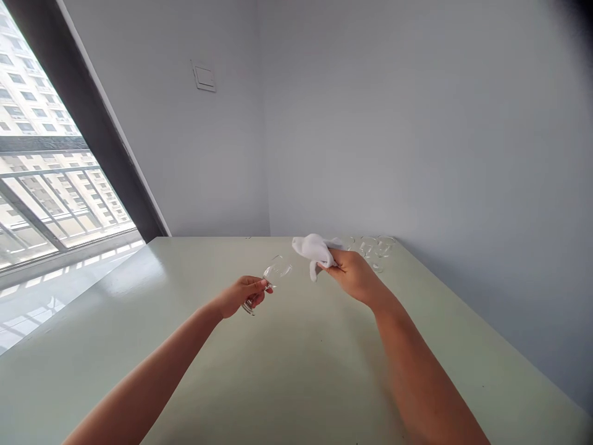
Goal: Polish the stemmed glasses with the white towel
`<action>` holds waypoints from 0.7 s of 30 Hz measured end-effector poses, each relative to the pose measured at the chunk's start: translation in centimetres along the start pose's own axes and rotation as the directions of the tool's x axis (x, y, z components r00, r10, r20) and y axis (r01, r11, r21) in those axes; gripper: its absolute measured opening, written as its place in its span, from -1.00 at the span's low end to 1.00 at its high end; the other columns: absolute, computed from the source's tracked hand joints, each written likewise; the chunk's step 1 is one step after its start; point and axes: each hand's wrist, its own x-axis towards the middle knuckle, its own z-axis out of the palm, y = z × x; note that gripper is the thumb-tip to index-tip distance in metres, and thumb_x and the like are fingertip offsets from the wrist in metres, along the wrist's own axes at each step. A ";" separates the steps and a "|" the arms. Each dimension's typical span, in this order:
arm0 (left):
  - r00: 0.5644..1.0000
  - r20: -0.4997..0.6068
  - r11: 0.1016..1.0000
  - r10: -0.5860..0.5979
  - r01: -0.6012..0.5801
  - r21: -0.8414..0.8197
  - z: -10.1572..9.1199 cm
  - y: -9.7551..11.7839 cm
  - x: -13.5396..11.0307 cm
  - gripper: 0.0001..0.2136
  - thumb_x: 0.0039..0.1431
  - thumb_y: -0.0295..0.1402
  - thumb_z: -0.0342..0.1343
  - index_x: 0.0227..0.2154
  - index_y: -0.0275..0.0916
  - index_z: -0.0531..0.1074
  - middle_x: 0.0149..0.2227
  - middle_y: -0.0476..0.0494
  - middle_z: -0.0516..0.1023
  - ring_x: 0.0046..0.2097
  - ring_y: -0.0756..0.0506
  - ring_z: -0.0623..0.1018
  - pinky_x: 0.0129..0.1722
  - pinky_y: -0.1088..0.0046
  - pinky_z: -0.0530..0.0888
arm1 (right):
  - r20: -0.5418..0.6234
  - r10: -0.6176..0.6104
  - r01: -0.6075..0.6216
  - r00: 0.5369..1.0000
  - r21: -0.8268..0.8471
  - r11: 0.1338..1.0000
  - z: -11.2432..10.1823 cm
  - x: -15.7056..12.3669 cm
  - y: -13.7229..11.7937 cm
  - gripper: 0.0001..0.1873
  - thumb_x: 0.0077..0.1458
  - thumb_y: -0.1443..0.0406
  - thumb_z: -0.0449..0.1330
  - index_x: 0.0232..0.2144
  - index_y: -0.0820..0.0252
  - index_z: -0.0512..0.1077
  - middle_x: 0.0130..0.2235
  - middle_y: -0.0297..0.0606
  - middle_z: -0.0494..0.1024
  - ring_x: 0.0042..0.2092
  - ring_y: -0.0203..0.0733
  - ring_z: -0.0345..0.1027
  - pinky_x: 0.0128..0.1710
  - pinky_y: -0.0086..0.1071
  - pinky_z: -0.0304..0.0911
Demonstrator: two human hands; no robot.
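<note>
My left hand (241,295) is closed round the stem of a clear wine glass (273,275), which tilts with its bowl up and to the right, above the pale green table (287,364). My right hand (354,274) is closed on a bunched white cloth (315,249), held a little to the right of the glass bowl and apart from it. Both arms reach out over the table's middle.
Several more clear glasses (373,247) stand at the table's far right, near the grey wall, just behind my right hand. A large window (46,185) with a railing lies to the left. A wall switch (204,78) sits high on the far wall.
</note>
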 end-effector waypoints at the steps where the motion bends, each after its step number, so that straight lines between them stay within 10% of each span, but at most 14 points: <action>1: 0.999 -0.044 0.998 0.004 -0.001 0.056 0.2 0.1 0.0 -0.62 0.08 -0.04 -0.06 -0.40 -0.32 0.39 -0.62 0.03 0.25 -0.56 0.06 0.23 -0.56 0.53 0.16 | 0.002 -0.056 0.056 0.998 -0.004 0.998 0.5 0.0 -0.5 -0.81 0.07 0.25 0.04 -0.39 0.06 0.47 -0.42 -0.32 0.49 -0.35 -0.18 0.30 -0.31 -0.33 0.14; 7: 0.950 -0.172 0.731 0.262 -0.079 0.678 2.3 0.8 -0.8 -0.67 0.04 -0.15 -0.01 -0.70 -0.25 0.25 -0.66 0.01 0.28 -0.61 0.06 0.21 -0.60 0.52 0.10 | 0.085 -0.308 0.312 0.947 -0.034 0.949 6.2 0.2 -2.7 -0.70 0.11 0.16 0.04 -0.12 0.02 0.41 -0.10 -0.22 0.48 -0.03 -0.03 0.24 0.04 -0.10 -0.02; 12: 0.831 0.019 0.338 0.556 -0.247 0.908 3.7 0.8 -1.8 -0.77 0.16 -0.24 -0.10 -0.48 -0.20 0.38 -0.58 -0.04 0.40 -0.53 -0.01 0.31 -0.50 0.47 0.17 | 0.265 -0.020 -0.088 0.964 0.388 0.918 5.8 1.3 0.4 -0.63 0.13 0.09 -0.03 -0.46 0.17 0.45 -0.40 -0.28 0.48 -0.35 -0.23 0.29 -0.32 -0.33 0.18; 15: 0.799 -0.062 0.408 0.598 -0.236 0.882 4.0 0.7 -1.4 -0.79 0.18 -0.24 -0.11 -0.37 -0.20 0.38 -0.53 -0.04 0.42 -0.49 -0.01 0.35 -0.46 0.48 0.22 | 0.337 0.138 -0.353 0.931 0.739 0.574 5.5 2.1 2.3 -0.62 0.04 0.04 0.06 -0.55 0.22 0.38 -0.54 -0.34 0.38 -0.48 -0.30 0.22 -0.47 -0.40 0.15; 18: 0.759 -0.345 0.638 0.552 -0.117 0.761 4.0 1.0 -0.3 -0.77 0.17 -0.21 -0.12 -0.32 -0.19 0.37 -0.54 0.01 0.39 -0.50 0.01 0.33 -0.48 0.52 0.23 | 0.214 0.313 -0.299 0.925 0.919 0.257 7.0 2.6 2.3 -0.66 -0.02 0.04 0.12 -0.47 0.21 0.36 -0.48 -0.30 0.40 -0.42 -0.25 0.28 -0.46 -0.38 0.20; 21: 0.698 -0.533 0.794 0.478 -0.083 0.602 4.6 1.5 0.9 -0.74 0.16 -0.18 -0.13 -0.25 -0.18 0.37 -0.53 0.02 0.39 -0.48 0.01 0.34 -0.46 0.52 0.25 | -0.011 0.347 -0.117 0.938 0.931 0.345 9.3 2.0 0.7 -0.67 0.06 0.03 0.03 -0.34 0.17 0.35 -0.34 -0.25 0.44 -0.28 -0.19 0.32 -0.33 -0.33 0.25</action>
